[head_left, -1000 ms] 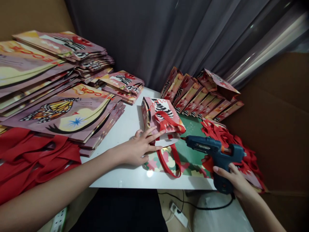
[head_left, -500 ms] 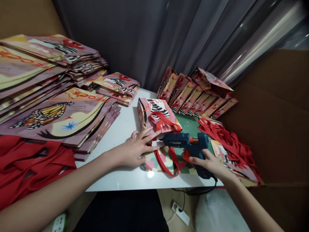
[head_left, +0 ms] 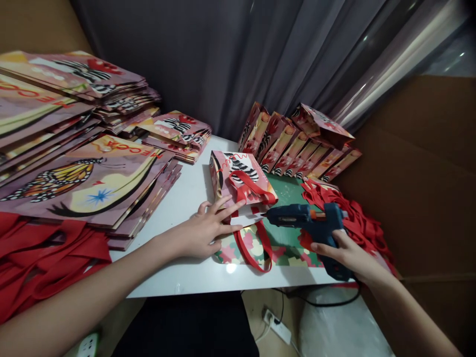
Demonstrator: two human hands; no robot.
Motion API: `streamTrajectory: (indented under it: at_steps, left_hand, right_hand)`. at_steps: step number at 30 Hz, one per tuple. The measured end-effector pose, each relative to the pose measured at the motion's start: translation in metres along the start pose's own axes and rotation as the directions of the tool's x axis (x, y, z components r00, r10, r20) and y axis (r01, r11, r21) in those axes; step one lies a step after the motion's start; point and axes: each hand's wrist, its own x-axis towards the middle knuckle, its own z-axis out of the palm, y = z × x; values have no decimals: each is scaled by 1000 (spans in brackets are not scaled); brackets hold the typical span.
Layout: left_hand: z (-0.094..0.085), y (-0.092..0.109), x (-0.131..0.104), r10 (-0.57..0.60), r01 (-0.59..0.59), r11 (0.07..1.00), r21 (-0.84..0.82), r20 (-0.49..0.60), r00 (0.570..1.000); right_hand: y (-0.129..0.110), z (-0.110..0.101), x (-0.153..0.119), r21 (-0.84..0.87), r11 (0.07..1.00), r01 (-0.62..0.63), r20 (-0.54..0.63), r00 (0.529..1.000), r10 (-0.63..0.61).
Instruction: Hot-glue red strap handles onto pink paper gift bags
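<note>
My left hand (head_left: 203, 234) lies with its fingers spread across the opening of a small paper bag (head_left: 238, 166) printed with a zebra and red flowers. Red ribbon handles (head_left: 261, 253) loop out from both sides of that opening, and a white flap (head_left: 248, 219) shows between them. In my right hand (head_left: 351, 253) is a dark blue hot glue gun (head_left: 292, 215), gripped by its handle with fingers near the orange-red trigger. Its nozzle points left, close to the right end of the white flap. Beneath lies a green mat (head_left: 286, 191) with a camouflage-patterned strip.
Stacks of flat printed bags (head_left: 84, 178) fill the left side, with red ribbons (head_left: 52, 263) in front. Behind the mat stands a row of shaped bags (head_left: 292, 148). More red ribbons (head_left: 353, 218) are heaped at right. The gun's cord hangs past the table edge above a power strip (head_left: 277, 326).
The glue gun in my right hand has moved right, its nozzle sliding away from my left fingers along the flap. My left hand stays on the bag. The view has shifted slightly.
</note>
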Motion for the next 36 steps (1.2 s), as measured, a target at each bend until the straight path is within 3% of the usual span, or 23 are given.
streamTrajectory:
  at_steps: [4,8,12,17,21,24,27,30,33,34,36]
  left_hand:
    - [0,2,2,-6,6,1000,25,-23,1000]
    - [4,5,7,-34,39,998,46,-104,994]
    - [6,6,15,-69,93,990,107,-215,974]
    - [3,8,19,-52,111,971,210,-266,962]
    - [6,7,17,-68,148,959,240,-311,948]
    - [9,2,17,-81,164,957,237,-323,943]
    - [12,-5,19,-121,212,941,265,-323,939]
    - [15,-10,19,-140,244,918,314,-317,938]
    - [22,-10,13,-123,263,898,354,-373,920]
    - [24,-9,10,-100,258,897,358,-404,909]
    - [28,-3,5,12,158,921,357,-432,902]
  right_hand:
    - [37,1,-18,372,927,-52,-141,984,112]
    - [52,7,-20,660,748,-64,-124,973,193]
    - [50,13,6,734,675,-73,-103,970,218]
    - [50,27,48,674,739,-16,-134,981,143]
    - [50,33,65,467,883,-35,-209,967,148]
    - [48,28,69,1,1000,-24,-346,938,23]
    - [42,23,65,-351,933,-78,-364,929,-60]
    - [33,24,55,-520,847,-115,-378,920,-107]
    - [23,38,46,-626,773,-107,-444,863,-241]
    - [19,45,44,-642,764,-64,-459,831,-315]
    - [11,63,43,-629,764,146,-406,776,-483]
